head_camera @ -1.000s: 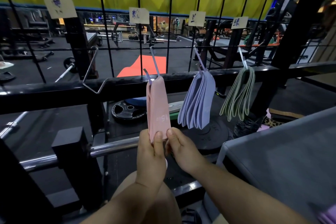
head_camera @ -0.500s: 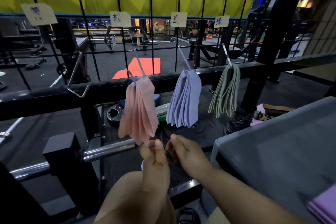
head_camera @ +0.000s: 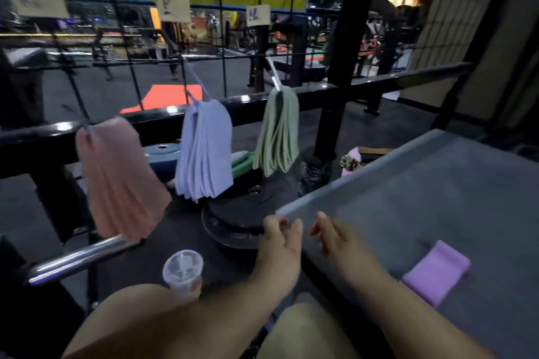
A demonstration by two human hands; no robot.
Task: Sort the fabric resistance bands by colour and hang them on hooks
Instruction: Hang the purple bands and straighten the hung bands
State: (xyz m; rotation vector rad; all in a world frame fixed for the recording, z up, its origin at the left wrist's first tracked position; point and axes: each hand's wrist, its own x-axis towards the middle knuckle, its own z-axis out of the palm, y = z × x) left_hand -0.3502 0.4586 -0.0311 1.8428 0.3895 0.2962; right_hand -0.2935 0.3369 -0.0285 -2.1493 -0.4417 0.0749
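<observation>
Our left hand (head_camera: 281, 237) and right hand (head_camera: 335, 239) hover loosely curled, seemingly empty despite blur, at the grey counter's (head_camera: 437, 183) left edge, the folded purple fabric band (head_camera: 436, 271) lying rightward, nearer the right hand.

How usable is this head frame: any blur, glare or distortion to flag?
Head view: motion blur smears the left hand, the right hand and the pink bands; the paper labels are unreadable; glare streaks the chrome bar; wide-angle distortion tilts the black post; the purple band is recognisable.
</observation>
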